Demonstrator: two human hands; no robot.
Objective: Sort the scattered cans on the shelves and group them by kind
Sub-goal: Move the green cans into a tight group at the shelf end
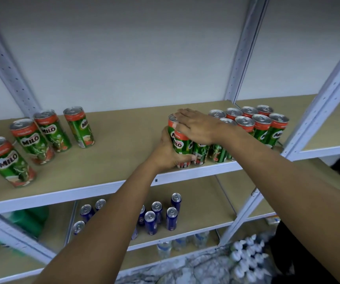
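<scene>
- Head view, with the upper shelf [111, 160] as landmark: left hand [170, 152] at its front edge, fingers and thumb curled round the lower body of an upright Milo can [178, 143].
- Right hand [198, 126] lies flat over the tops of that can and its neighbours, fingers straight and together.
- Grouped Milo cans [255, 124] stand packed together at the shelf's right end, touching the held can's row.
- Four loose Milo cans [42, 132] stand spread apart on the shelf's left part.
- Blue cans [156, 216] stand scattered on the board below this shelf.
- Water bottles [247, 257] sit lower still, blurred.
</scene>
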